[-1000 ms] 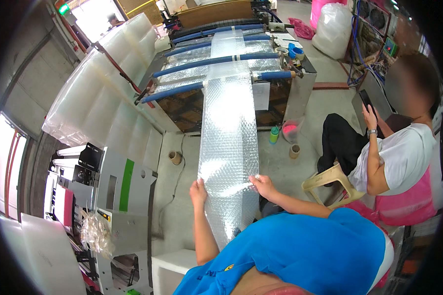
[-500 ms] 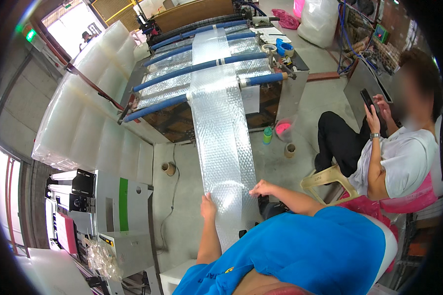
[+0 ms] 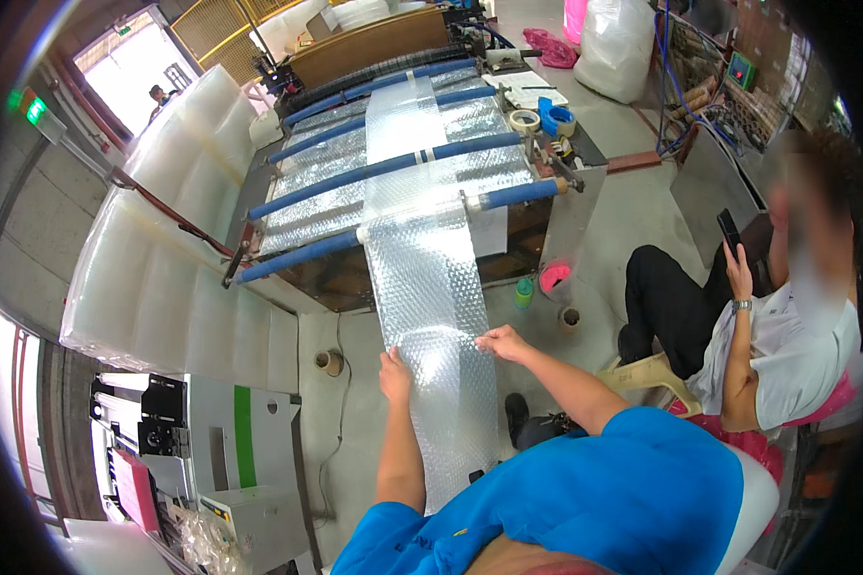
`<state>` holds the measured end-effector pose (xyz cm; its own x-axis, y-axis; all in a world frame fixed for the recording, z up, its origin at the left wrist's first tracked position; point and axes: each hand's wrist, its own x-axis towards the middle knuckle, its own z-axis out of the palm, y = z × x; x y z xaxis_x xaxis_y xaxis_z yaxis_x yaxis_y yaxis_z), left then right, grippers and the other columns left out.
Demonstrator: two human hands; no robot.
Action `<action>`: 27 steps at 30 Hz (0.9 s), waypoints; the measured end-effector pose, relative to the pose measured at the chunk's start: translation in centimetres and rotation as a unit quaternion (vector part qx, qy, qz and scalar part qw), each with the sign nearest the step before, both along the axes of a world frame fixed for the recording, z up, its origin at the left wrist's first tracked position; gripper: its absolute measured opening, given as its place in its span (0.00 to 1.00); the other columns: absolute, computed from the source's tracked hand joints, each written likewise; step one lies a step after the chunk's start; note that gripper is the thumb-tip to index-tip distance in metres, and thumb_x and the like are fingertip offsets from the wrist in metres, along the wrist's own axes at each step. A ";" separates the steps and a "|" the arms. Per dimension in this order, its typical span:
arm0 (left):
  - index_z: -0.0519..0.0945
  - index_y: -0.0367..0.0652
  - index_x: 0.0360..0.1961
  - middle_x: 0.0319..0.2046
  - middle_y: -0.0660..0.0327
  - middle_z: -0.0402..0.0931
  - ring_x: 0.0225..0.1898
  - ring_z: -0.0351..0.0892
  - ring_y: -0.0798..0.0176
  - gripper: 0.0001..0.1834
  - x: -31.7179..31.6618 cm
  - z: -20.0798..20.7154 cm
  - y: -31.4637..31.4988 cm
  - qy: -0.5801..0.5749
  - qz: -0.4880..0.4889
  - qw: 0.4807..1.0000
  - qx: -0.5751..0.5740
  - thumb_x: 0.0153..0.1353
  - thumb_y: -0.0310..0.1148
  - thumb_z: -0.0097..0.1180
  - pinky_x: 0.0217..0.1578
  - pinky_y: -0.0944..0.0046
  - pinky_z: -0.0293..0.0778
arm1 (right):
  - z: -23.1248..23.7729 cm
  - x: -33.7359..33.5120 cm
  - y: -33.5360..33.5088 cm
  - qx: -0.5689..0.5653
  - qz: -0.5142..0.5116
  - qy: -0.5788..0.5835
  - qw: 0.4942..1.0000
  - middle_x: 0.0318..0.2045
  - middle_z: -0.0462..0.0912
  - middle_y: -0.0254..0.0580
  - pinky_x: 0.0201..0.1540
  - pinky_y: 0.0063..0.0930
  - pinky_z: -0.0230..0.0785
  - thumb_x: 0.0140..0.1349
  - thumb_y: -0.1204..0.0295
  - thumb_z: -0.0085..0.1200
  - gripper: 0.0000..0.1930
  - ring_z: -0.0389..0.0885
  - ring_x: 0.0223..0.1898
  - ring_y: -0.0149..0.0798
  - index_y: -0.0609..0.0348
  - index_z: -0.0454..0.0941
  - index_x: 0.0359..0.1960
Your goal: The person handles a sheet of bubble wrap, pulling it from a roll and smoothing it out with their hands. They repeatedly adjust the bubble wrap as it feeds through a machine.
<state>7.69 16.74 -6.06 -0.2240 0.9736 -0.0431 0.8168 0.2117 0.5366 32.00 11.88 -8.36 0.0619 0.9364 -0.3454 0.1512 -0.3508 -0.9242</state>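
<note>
A long strip of clear bubble wrap hangs from the front blue roller of a machine and runs down toward my body. My left hand grips its left edge, thumb up along the film. On the opposite edge, my right hand pinches the film between thumb and curled fingers. A crosswise crease or seam shines between the two hands. Beyond them the strip passes over several blue rollers above silvery film. The strip's lower end disappears behind my blue shirt.
A seated person with a phone is at the right on a beige stool. Large wrapped rolls stand at left, above a white-and-green machine. Cardboard cores, a green bottle and a cable are on the floor.
Both my hands have shifted a little farther up and away, still on the strip's edges. My view has tilted slightly. The seated person's one hand has left the phone and risen.
</note>
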 end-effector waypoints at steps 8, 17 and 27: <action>0.67 0.41 0.35 0.27 0.44 0.71 0.32 0.70 0.43 0.26 -0.7 1.3 -0.9 -0.063 0.050 0.997 -0.007 0.49 0.55 0.44 0.33 0.51 0.64 | 1.5 -1.6 -0.3 -0.034 -0.084 0.160 0.983 0.24 0.76 0.33 0.27 0.17 0.65 0.49 0.63 0.53 0.13 0.72 0.24 0.25 0.60 0.74 0.31; 0.65 0.32 0.40 0.34 0.47 0.71 0.40 0.69 0.56 0.40 -4.0 -3.1 -12.6 -0.200 0.037 0.974 -0.103 0.35 0.56 0.58 0.39 0.60 0.65 | -5.5 -5.9 -12.6 -0.205 0.014 0.081 0.975 0.32 0.76 0.38 0.35 0.23 0.67 0.49 0.63 0.53 0.15 0.75 0.32 0.31 0.61 0.72 0.33; 0.69 0.32 0.34 0.24 0.55 0.73 0.22 0.71 0.66 0.27 -8.4 2.8 -14.4 -0.248 0.001 0.968 -0.027 0.40 0.45 0.59 0.25 0.66 0.68 | 5.4 -9.3 -17.4 0.153 -0.171 -0.221 0.948 0.27 0.74 0.36 0.28 0.23 0.63 0.48 0.70 0.53 0.10 0.70 0.26 0.29 0.60 0.70 0.30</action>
<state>-0.74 2.29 -3.26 -0.1639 0.9666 -0.1971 0.4604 0.2517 0.8513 22.66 -5.52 -2.95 0.4559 0.8872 0.0708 0.4737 -0.1745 -0.8633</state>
